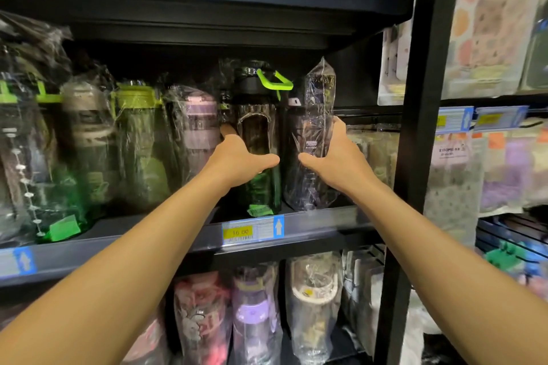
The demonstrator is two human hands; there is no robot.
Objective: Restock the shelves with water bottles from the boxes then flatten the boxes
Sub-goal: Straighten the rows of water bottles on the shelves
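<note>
A dark green bottle point(261, 133) with a black lid and a lime loop stands upright at the front of the middle shelf point(320, 224). My left hand point(237, 157) wraps its body, thumb across the front. Right beside it stands a dark bottle in a clear plastic bag point(314, 127). My right hand point(335, 154) grips that one, fingers behind and thumb in front. Both bottles rest on the shelf, near its right end. No boxes are in view.
Several bagged bottles point(139, 139) fill the shelf to the left. A black upright post point(421, 127) bounds the shelf on the right. The shelf above point(207, 0) hangs low over the bottle tops. More bottles point(255, 314) stand on the shelf below. Hanging packs point(489, 172) are at right.
</note>
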